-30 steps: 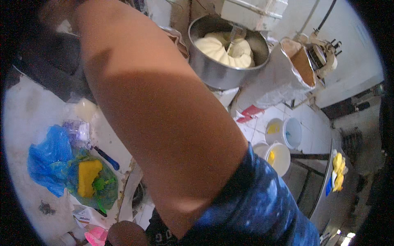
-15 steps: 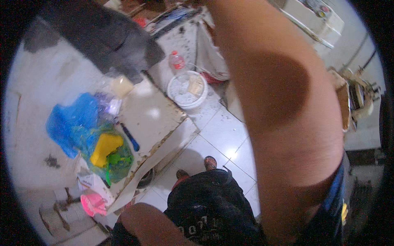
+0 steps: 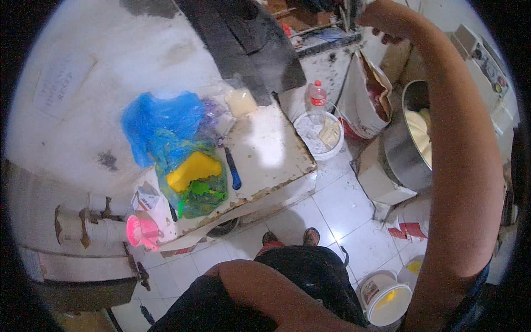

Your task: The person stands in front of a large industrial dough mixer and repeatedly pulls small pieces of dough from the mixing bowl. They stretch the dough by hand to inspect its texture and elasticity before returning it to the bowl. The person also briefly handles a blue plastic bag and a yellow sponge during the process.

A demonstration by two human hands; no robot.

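Note:
My right arm reaches from the lower right to the top of the view. My right hand (image 3: 383, 21) is raised there beside a metal upright (image 3: 349, 14) at a cluttered ledge. Its fingertips curl under the palm; whatever they may hold is hidden. My left forearm bends across my lap at the bottom, and its hand is out of view. Under my right arm stands a metal mixing bowl (image 3: 402, 146) with pale dough (image 3: 418, 130) in it, partly covered by the arm.
A worn white table (image 3: 271, 182) carries a blue plastic bag (image 3: 166, 113), yellow piece (image 3: 193, 170), blue-handled tool (image 3: 232, 169) and pink cup (image 3: 141, 229). A white bucket (image 3: 312, 152), red-capped bottle (image 3: 317, 94), open sack (image 3: 354, 105) and white tub (image 3: 387, 304) stand about.
The view has turned, so the table and bucket appear farther right, and the bowl and tub have come into sight. My right hand now shows at the top; earlier it was outside the view.

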